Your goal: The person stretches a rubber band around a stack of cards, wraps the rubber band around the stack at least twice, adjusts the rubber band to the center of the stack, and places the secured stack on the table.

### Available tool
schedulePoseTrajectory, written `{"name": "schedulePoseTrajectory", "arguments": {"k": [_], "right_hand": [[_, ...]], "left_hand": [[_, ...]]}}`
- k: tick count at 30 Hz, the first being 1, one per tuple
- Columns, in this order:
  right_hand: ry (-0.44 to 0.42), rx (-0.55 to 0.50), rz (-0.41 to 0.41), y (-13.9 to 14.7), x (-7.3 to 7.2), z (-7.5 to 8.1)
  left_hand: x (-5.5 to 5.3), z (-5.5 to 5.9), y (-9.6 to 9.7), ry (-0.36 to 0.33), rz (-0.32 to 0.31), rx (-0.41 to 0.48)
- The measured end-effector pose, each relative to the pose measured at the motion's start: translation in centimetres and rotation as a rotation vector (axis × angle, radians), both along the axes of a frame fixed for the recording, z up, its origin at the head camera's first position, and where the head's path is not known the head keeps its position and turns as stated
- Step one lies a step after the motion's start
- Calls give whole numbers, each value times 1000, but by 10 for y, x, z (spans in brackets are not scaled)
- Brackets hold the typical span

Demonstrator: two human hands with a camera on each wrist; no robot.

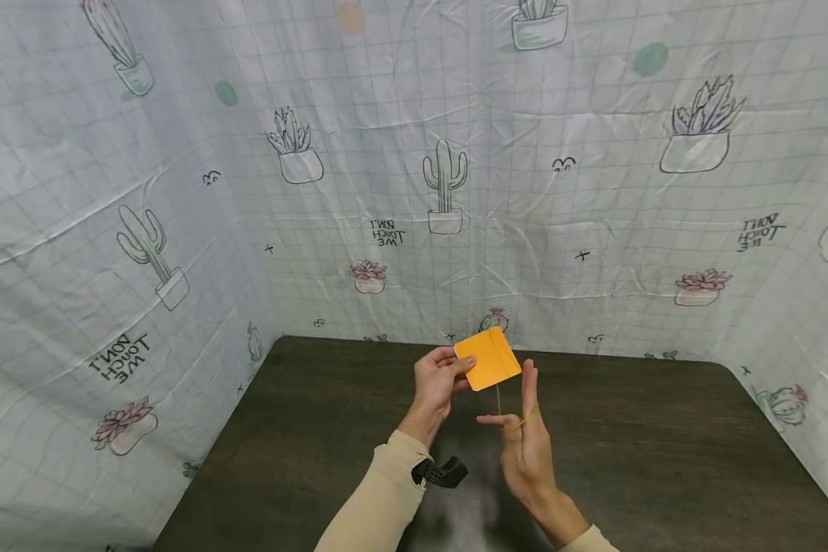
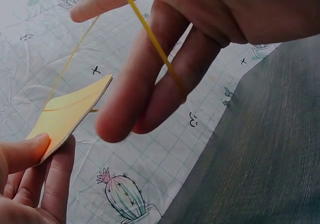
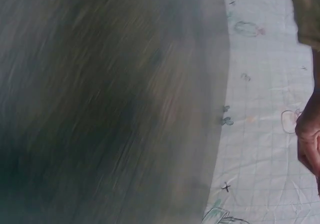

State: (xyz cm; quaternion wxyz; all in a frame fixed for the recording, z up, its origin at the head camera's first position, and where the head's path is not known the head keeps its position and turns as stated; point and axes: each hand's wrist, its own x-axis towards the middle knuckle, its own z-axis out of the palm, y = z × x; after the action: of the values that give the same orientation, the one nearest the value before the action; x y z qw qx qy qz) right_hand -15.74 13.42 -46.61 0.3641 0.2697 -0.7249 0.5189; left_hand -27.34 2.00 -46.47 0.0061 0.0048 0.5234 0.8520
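Note:
A square orange-yellow card [image 1: 488,360], possibly a thin pad, is tilted up above the table. My left hand [image 1: 436,383] pinches its near left corner, thumb on the face and fingers behind. To the right, my right hand [image 1: 530,448] is raised with thumb and fingers spread and straight. A thin yellow rubber band [image 2: 148,34] is stretched over the right hand's fingers and runs to the card [image 2: 70,107]. Along the card's far side the band makes a line across its face. In the right wrist view only part of a hand [image 3: 310,134] shows at the edge.
The dark wooden table [image 1: 303,429] lies beneath both hands. A white curtain [image 1: 400,115] printed with cacti surrounds its back and sides. A black strap [image 1: 441,472] sits on the left wrist, over a cream sleeve [image 1: 379,498].

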Motion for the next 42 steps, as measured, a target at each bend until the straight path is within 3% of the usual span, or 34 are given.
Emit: {"name": "schedulePoseTrajectory", "arguments": {"k": [6, 12, 20, 29, 37, 42], "right_hand": [[-164, -100, -15, -3, 6, 9], [-359, -244, 20, -1, 3, 2], [-422, -313, 58, -6, 8, 5], [-476, -365, 26, -12, 17, 16], [-560, -415, 42, -11, 13, -1], [-647, -453, 9, -8, 7, -9]], "left_hand": [[2, 2, 1, 29, 24, -10], [4, 4, 1, 34, 52, -20], [3, 6, 2, 71, 80, -3], [2, 8, 2, 89, 104, -16], [3, 10, 1, 116, 121, -13], [4, 11, 0, 154, 111, -15]]}}
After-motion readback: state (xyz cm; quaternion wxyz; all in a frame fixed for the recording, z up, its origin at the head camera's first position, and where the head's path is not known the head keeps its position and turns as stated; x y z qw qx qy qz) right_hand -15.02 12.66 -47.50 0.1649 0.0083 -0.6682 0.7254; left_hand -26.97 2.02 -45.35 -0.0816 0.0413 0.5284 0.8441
